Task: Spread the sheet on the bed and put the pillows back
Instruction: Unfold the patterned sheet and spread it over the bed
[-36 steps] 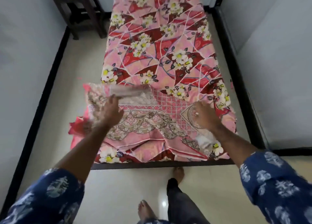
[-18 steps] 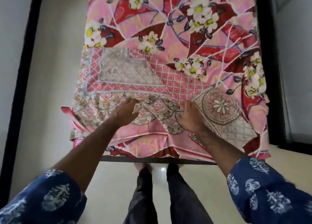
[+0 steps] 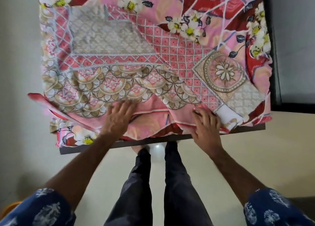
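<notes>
A pink and red floral sheet (image 3: 196, 7) covers the bed. On its near end lies a folded patterned cloth (image 3: 119, 69) with lattice, scallop and medallion prints. My left hand (image 3: 117, 118) rests flat, fingers spread, on the bunched pink fabric just below the cloth's scalloped edge. My right hand (image 3: 206, 125) presses on the fabric near the bed's front edge, its fingers slightly bent beside a white corner of the cloth. No pillow is in view.
The bed's dark front edge (image 3: 153, 141) runs just below my hands. My legs (image 3: 158, 183) stand on the pale floor (image 3: 255, 149) against it. A black skirting (image 3: 275, 55) and a grey wall (image 3: 296, 38) lie close on the right; a pale wall (image 3: 18, 55) is on the left.
My view has tilted down and closer to the bed's near end. Both hands have slid from the middle of the patterned cloth back toward the front edge.
</notes>
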The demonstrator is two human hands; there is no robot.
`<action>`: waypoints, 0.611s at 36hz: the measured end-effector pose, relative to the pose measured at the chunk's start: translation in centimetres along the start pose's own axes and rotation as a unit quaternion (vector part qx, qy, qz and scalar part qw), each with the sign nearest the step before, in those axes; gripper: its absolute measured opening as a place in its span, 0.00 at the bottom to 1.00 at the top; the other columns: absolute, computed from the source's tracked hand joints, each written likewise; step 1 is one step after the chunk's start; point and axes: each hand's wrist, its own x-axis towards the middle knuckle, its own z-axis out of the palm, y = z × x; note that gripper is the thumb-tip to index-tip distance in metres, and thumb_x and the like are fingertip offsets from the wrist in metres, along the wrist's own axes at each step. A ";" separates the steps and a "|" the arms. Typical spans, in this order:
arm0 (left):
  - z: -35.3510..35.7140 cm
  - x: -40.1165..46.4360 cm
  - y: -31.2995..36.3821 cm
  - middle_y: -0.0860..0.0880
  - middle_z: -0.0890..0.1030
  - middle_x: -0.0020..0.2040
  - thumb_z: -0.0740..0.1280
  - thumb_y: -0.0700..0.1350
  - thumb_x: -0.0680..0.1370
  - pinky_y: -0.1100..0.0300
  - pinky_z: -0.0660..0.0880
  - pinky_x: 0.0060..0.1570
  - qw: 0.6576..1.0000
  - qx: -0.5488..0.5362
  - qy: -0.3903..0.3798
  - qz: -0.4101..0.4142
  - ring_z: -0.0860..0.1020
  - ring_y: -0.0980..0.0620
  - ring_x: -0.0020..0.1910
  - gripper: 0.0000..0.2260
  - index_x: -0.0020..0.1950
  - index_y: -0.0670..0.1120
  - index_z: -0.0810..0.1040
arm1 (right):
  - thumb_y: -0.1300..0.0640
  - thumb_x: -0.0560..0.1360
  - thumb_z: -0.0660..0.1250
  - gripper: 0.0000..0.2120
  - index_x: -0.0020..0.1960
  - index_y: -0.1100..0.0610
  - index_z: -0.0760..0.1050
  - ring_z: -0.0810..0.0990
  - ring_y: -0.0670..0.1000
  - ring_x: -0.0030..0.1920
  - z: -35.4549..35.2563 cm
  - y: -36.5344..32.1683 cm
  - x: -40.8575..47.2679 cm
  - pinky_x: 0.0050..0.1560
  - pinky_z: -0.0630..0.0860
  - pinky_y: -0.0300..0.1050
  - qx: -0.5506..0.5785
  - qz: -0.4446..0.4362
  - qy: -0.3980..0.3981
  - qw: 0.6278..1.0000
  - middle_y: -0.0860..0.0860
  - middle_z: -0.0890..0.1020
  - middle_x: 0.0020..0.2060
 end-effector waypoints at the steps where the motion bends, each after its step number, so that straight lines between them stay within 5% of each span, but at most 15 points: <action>1: -0.2 0.3 -0.9 0.44 0.73 0.72 0.68 0.42 0.77 0.41 0.74 0.57 1.000 0.003 -0.011 -0.010 0.72 0.39 0.67 0.29 0.77 0.46 0.66 | 0.46 0.75 0.69 0.30 0.75 0.50 0.69 0.67 0.61 0.72 0.1 -0.1 0.0 0.70 0.62 0.63 -0.008 0.005 -0.006 1.000 0.55 0.67 0.76; 7: -3.1 2.9 -2.9 0.39 0.79 0.57 0.65 0.43 0.78 0.42 0.80 0.41 0.996 -0.086 0.004 0.000 0.79 0.37 0.52 0.15 0.64 0.42 0.75 | 0.42 0.70 0.72 0.46 0.82 0.49 0.54 0.57 0.67 0.76 0.1 -1.0 1.5 0.68 0.66 0.72 0.026 0.019 -0.069 0.997 0.59 0.52 0.81; 10: -4.0 4.2 -3.0 0.40 0.81 0.51 0.63 0.44 0.80 0.49 0.72 0.36 0.987 -0.134 0.049 -0.069 0.80 0.39 0.47 0.09 0.57 0.43 0.77 | 0.37 0.66 0.75 0.54 0.83 0.48 0.49 0.54 0.68 0.78 0.0 -0.9 1.6 0.68 0.66 0.72 0.030 0.014 -0.093 0.995 0.58 0.48 0.82; 16: -6.5 3.8 -3.5 0.38 0.83 0.51 0.60 0.38 0.79 0.53 0.66 0.34 0.966 -0.154 0.141 -0.152 0.81 0.38 0.44 0.08 0.54 0.42 0.78 | 0.38 0.70 0.71 0.46 0.81 0.46 0.54 0.59 0.65 0.77 -0.7 0.3 1.4 0.64 0.71 0.70 0.004 -0.001 -0.082 0.997 0.56 0.53 0.82; 22: -9.5 -1.1 -2.6 0.39 0.83 0.48 0.67 0.47 0.76 0.50 0.72 0.32 0.980 -0.092 0.155 -0.078 0.81 0.37 0.40 0.11 0.55 0.43 0.76 | 0.52 0.71 0.76 0.37 0.76 0.48 0.65 0.62 0.63 0.75 -2.9 2.7 1.4 0.61 0.74 0.66 -0.021 -0.041 -0.063 0.997 0.55 0.62 0.78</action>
